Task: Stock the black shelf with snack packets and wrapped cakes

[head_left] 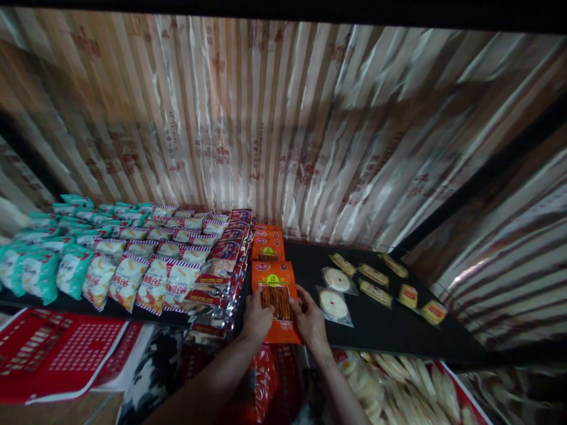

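Note:
An orange snack packet (275, 301) with a clear window showing brown sticks lies at the front of the black shelf. My left hand (257, 316) grips its left edge, and my right hand (309, 319) has its fingers closed on the right edge. Directly behind it, more orange packets (268, 242) form a row running to the back. Left of the packet stands a row of dark red and silver packets (221, 260). To the right lie two round white items in clear wrappers (334, 304).
White snack bags (153, 283) and teal bags (39, 274) fill the shelf's left. Small yellow-green packets (375, 292) lie at right. Below are a red basket (88, 348) and a box of pale packaged goods (398, 383). Corrugated foil-like sheeting (274, 118) hangs behind.

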Tool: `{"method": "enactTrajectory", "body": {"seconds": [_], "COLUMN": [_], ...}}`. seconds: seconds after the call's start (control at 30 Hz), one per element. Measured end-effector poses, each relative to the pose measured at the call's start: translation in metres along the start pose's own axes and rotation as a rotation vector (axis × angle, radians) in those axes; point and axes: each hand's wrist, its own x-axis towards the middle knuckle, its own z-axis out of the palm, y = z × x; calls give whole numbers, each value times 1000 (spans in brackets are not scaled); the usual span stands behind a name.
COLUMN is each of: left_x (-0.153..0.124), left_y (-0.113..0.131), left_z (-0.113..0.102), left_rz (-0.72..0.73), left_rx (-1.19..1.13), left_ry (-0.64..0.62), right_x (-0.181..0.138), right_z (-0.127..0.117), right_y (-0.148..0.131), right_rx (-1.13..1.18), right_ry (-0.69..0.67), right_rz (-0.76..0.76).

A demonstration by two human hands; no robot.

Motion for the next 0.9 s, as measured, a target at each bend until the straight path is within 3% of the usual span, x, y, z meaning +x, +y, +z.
{"method": "enactTrajectory", "body": {"seconds": [0.2,0.4,0.9], "left_x": [37,65,76], "left_y": [19,26,36], "left_z": [10,13,19], "left_rz": [17,31,25], "left_rx": [91,134,352], "left_ry": [71,59,98], "right_x": [43,67,90], "right_z": [8,17,29], "right_y": [-11,-17,-15], "right_rx": [-216,-407,-536], "right_ry": [0,-42,-101], "right_rz": [2,15,-15]}}
